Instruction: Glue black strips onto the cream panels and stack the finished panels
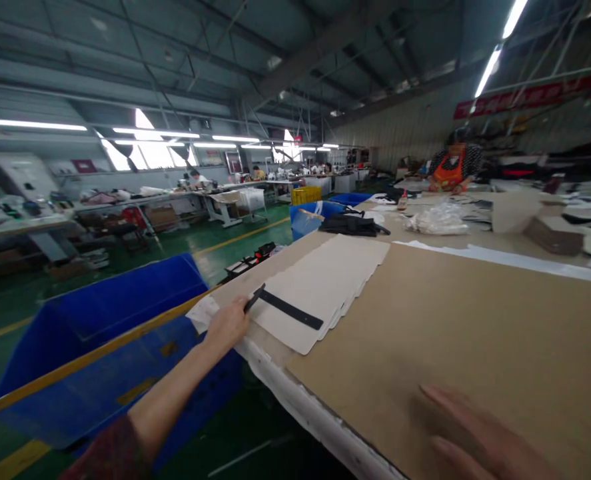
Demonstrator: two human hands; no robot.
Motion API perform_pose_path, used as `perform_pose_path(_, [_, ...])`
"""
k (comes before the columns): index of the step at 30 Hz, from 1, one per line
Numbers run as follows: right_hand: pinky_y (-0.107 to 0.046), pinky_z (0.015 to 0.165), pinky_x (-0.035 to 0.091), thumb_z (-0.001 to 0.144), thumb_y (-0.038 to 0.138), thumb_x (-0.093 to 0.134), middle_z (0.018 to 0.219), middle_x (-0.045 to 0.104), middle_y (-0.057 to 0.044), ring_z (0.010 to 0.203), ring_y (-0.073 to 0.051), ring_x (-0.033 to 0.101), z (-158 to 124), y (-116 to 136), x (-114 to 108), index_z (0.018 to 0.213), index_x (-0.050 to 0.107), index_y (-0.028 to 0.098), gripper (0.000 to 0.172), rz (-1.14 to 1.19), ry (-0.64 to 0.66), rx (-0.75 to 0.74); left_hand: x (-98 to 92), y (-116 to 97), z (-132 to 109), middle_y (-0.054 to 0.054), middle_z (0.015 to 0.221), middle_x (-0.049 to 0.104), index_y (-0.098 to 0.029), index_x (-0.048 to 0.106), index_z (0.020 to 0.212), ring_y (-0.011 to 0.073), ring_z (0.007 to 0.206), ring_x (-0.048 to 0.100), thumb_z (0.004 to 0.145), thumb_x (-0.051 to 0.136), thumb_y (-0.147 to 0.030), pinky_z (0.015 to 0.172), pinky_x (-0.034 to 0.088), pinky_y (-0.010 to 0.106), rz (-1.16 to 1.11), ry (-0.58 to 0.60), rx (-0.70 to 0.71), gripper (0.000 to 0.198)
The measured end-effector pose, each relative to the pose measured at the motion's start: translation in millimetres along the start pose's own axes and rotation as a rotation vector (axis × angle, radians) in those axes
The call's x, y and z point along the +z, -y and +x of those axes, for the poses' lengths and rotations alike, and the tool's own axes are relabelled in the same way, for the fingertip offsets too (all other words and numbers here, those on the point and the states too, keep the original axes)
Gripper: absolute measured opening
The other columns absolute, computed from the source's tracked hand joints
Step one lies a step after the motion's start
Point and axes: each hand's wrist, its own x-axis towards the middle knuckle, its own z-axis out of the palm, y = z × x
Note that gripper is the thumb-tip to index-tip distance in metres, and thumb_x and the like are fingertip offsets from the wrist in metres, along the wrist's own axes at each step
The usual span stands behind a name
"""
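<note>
My left hand (229, 325) is closed round a slim dark stick-like object (254, 298) at the table's left edge; its exact kind I cannot make out. Beside it, a flat black strip (290, 310) with small holes lies across the near end of a row of overlapping off-white sheets (320, 277). One end of the strip is close to the dark object. At lower right, my right hand (480, 433) is over the brown board surface (465, 320), fingers stretched out and slightly blurred, holding nothing visible.
A large blue bin (125, 353) with a yellow rim stands left of the table. Black fabric (352, 223) and clear plastic bags (440, 217) lie farther back. A person in an orange apron (449, 172) is across the table, near stacked brown boards (555, 233).
</note>
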Motion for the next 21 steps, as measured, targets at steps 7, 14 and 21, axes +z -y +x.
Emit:
perform_pose_path(7, [-0.043, 0.098, 0.051, 0.093, 0.033, 0.05, 0.122, 0.066, -0.011, 0.111, -0.026, 0.063, 106.1, 132.8, 71.0, 0.132, 0.058, 0.02, 0.041, 0.155, 0.173, -0.06, 33.6, 26.7, 49.8, 0.008, 0.115, 0.063, -0.015, 0.06, 0.115, 0.021, 0.1, 0.063, 0.094, 0.059, -0.038, 0.088, 0.054, 0.043, 0.073, 0.068, -0.085, 0.031])
perform_pose_path(14, [-0.045, 0.098, 0.046, 0.092, 0.031, 0.054, 0.114, 0.063, -0.012, 0.107, -0.029, 0.057, 121.6, 160.8, 95.7, 0.115, 0.068, 0.02, 0.029, 0.135, 0.135, -0.032, 48.1, 32.0, 47.2, 0.008, 0.115, 0.062, -0.015, 0.058, 0.118, 0.021, 0.099, 0.063, 0.094, 0.058, -0.038, 0.087, 0.054, 0.043, 0.063, 0.08, -0.118, 0.033])
perform_pose_path(21, [-0.038, 0.094, 0.048, 0.093, 0.033, 0.049, 0.103, 0.067, -0.01, 0.102, -0.024, 0.062, 136.0, 169.0, 100.3, 0.093, 0.072, 0.02, 0.027, 0.379, 0.148, 0.145, 34.0, 25.2, 37.7, 0.009, 0.116, 0.064, -0.015, 0.058, 0.119, 0.0219, 0.102, 0.063, 0.095, 0.057, -0.04, 0.092, 0.052, 0.046, -0.001, 0.076, -0.137, 0.035])
